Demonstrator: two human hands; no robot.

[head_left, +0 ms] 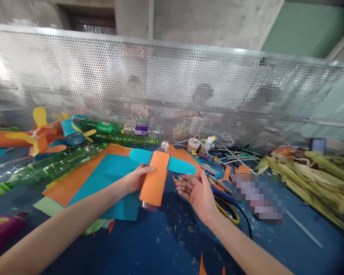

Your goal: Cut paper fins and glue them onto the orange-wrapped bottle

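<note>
A clear plastic bottle (154, 177) wrapped in orange paper is held up by my left hand (140, 176), its neck pointing away from me. One blue paper wing (182, 166) sticks out from its right side, and another blue wing (140, 156) from its left. My left thumb lies on the orange wrap, with the other fingers partly hidden behind the bottle. Just right of the bottle is my right hand (196, 193), palm turned up and fingers spread, with nothing in it. Below the left hand lie blue sheets (103, 187) over orange paper (64, 183).
Green bottles (55, 164) and finished-looking paper-winged bottles (71, 131) lie at left. A magenta tool (5, 231) sits at the near left. Scissors (226, 206), straws (237, 158) and corn husks (312, 179) are at right. A perforated metal screen (172, 88) stands behind, people beyond it.
</note>
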